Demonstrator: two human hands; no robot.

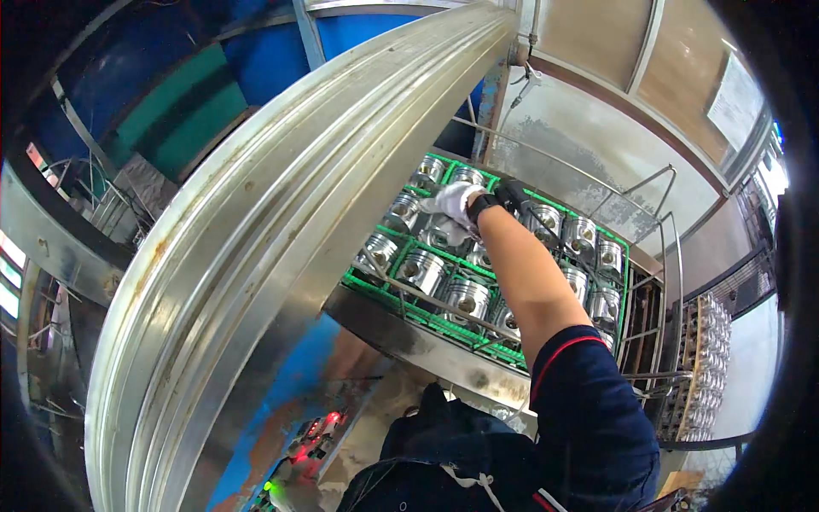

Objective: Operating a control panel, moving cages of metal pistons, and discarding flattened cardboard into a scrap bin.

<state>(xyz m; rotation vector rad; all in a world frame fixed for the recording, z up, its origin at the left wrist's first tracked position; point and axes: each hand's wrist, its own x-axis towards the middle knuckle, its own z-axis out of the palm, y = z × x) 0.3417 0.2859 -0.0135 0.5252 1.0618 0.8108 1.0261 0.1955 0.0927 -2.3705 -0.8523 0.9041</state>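
My right hand (452, 203), in a white glove with a black cuff, reaches far forward over a green grid tray (386, 293). Several shiny metal pistons (466, 299) stand upright in the tray's cells. The gloved fingers curl down over one piston (442, 232) in the middle of the tray's left side and appear to grip its top. My bare forearm and dark blue sleeve with red trim run back to the lower right. My left hand is out of view.
A big curved steel lid (281, 222) is raised at the left of the tray. The tray rests on a steel ledge (426, 350) inside a wire rail frame (665, 256). A panel with red and green lights (311, 431) sits below. More pistons are stacked at right (704, 367).
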